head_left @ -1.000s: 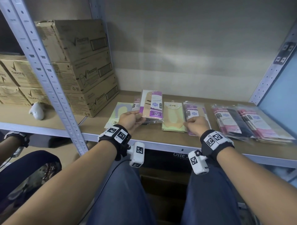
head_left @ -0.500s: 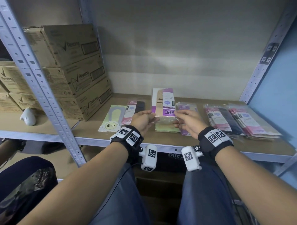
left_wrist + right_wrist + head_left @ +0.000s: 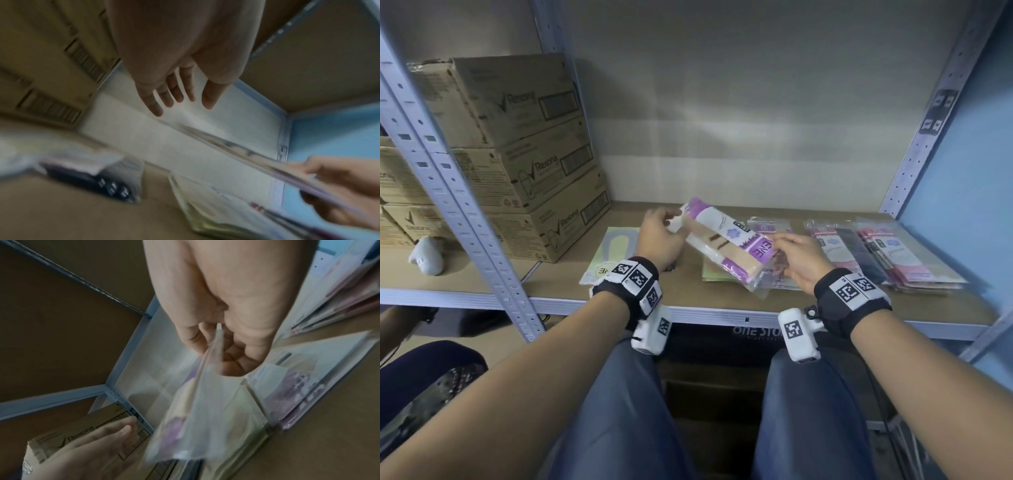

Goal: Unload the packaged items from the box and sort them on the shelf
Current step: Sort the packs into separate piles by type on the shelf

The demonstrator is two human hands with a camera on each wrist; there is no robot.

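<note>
A clear packet with beige contents and a purple-white label (image 3: 726, 245) hangs tilted above the shelf board (image 3: 688, 298). My right hand (image 3: 786, 245) pinches its near right end; the right wrist view shows thumb and fingers (image 3: 218, 344) closed on the plastic (image 3: 195, 402). My left hand (image 3: 671, 219) is at the packet's far left end. In the left wrist view its fingers (image 3: 179, 97) are straight, and the packet's edge (image 3: 236, 149) runs just below them. Under the packet lie a pale green stack (image 3: 714, 275) and a purple-labelled stack (image 3: 770, 228).
A green-carded packet (image 3: 616, 246) lies left of my left hand, and pink and black packets (image 3: 859, 250) fill the shelf's right end. Rexona cartons (image 3: 527, 154) are stacked at the back left behind the upright (image 3: 465, 222). A cardboard box (image 3: 709, 394) sits between my knees.
The packet has tipped from upright to a slant. My right hand has taken its near end, and my left hand has let go and opened at the far end.
</note>
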